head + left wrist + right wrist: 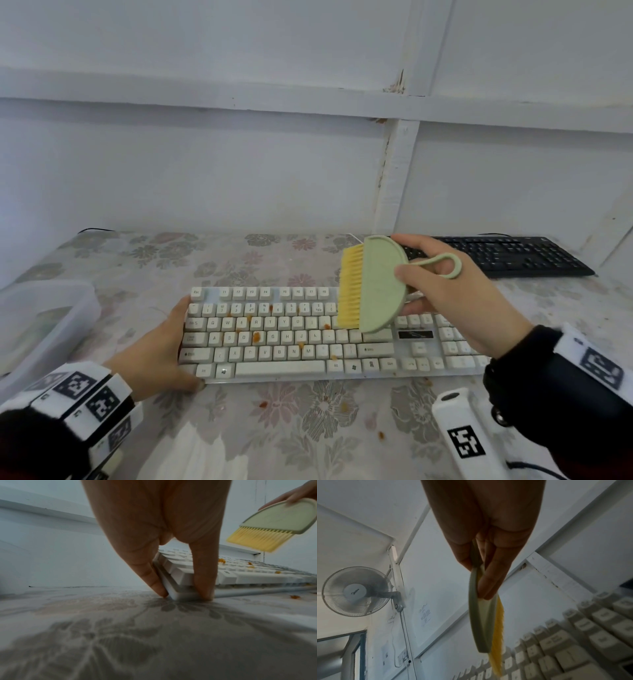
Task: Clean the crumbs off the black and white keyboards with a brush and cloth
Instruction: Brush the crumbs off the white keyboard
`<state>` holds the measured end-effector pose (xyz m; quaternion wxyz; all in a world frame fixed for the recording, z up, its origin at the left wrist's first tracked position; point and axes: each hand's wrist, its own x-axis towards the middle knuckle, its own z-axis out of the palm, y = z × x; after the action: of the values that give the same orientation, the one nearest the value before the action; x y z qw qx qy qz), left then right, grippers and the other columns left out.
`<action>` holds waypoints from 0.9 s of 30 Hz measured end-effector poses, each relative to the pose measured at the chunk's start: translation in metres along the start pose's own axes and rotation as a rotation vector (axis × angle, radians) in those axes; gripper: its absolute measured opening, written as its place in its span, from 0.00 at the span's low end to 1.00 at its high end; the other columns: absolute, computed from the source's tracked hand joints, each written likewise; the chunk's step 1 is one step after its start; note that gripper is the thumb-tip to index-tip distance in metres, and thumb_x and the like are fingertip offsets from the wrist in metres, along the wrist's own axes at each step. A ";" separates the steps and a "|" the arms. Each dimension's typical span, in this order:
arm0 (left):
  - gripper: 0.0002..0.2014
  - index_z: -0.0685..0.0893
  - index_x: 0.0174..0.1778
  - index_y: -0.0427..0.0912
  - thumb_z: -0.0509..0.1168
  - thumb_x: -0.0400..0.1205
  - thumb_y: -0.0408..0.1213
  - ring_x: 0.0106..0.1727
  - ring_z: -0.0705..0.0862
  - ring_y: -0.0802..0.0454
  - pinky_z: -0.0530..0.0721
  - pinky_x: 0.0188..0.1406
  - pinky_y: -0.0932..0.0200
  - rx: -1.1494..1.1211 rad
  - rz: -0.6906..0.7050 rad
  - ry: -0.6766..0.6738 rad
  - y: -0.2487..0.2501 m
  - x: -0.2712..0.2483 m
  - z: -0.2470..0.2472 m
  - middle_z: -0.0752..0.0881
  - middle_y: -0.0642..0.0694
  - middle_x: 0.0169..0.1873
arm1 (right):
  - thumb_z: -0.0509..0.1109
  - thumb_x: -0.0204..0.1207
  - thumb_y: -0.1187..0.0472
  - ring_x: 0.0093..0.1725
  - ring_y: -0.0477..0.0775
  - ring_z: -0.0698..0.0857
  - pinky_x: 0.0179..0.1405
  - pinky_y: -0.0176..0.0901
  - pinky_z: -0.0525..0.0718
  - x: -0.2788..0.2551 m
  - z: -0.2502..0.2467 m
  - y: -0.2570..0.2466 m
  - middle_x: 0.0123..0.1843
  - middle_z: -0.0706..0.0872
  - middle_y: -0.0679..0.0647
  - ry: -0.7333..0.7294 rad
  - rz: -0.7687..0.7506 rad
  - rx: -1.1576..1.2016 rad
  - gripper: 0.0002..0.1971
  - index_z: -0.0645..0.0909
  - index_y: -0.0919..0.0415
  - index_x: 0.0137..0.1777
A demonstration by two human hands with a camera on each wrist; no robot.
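Right-hand grip (455, 294) pinches the green brush (371, 284), bristles hovering above the white keyboard (308, 335). Left-hand grip (161, 353) clasps that keyboard's end. Below the bristles, orange crumbs (256, 337) remain: sweeping barely begun. Beyond, the black keyboard (507, 255) lies on the counter (308, 428).

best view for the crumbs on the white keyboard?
Head view: orange crumbs show from above across the white keyboard. Left wrist view catches a few crumbs edge-on. Right wrist view shows blurred keys, no crumbs visible.
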<state>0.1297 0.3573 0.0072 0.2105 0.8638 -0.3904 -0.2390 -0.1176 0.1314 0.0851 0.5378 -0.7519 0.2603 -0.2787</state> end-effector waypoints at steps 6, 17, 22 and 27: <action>0.58 0.38 0.79 0.53 0.77 0.66 0.32 0.45 0.75 0.72 0.73 0.36 0.81 0.004 -0.007 0.002 -0.004 0.002 0.001 0.71 0.68 0.47 | 0.64 0.78 0.70 0.35 0.44 0.89 0.31 0.43 0.88 -0.006 0.016 0.018 0.37 0.89 0.46 -0.064 0.058 -0.126 0.21 0.78 0.50 0.68; 0.60 0.39 0.78 0.56 0.78 0.63 0.33 0.49 0.81 0.63 0.80 0.39 0.71 -0.027 0.013 0.010 -0.014 0.008 0.003 0.77 0.61 0.52 | 0.65 0.78 0.70 0.35 0.42 0.88 0.30 0.37 0.86 -0.007 0.011 0.002 0.36 0.89 0.46 -0.046 0.012 -0.082 0.21 0.79 0.48 0.67; 0.59 0.39 0.77 0.58 0.78 0.64 0.34 0.50 0.80 0.64 0.80 0.41 0.71 -0.030 0.034 0.010 -0.016 0.010 0.004 0.77 0.61 0.53 | 0.65 0.77 0.69 0.36 0.47 0.90 0.31 0.43 0.89 -0.016 0.026 0.016 0.37 0.89 0.45 -0.154 0.050 -0.189 0.21 0.79 0.45 0.65; 0.56 0.37 0.66 0.69 0.77 0.64 0.33 0.50 0.81 0.63 0.81 0.42 0.70 -0.034 0.066 0.030 -0.017 0.011 0.005 0.78 0.60 0.53 | 0.64 0.77 0.71 0.32 0.41 0.87 0.31 0.41 0.88 -0.021 0.018 0.006 0.30 0.88 0.42 -0.179 0.045 -0.112 0.20 0.81 0.45 0.60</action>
<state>0.1433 0.3582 -0.0088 0.2387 0.8503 -0.4113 -0.2254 -0.1204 0.1565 0.0716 0.5219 -0.7967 0.2434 -0.1834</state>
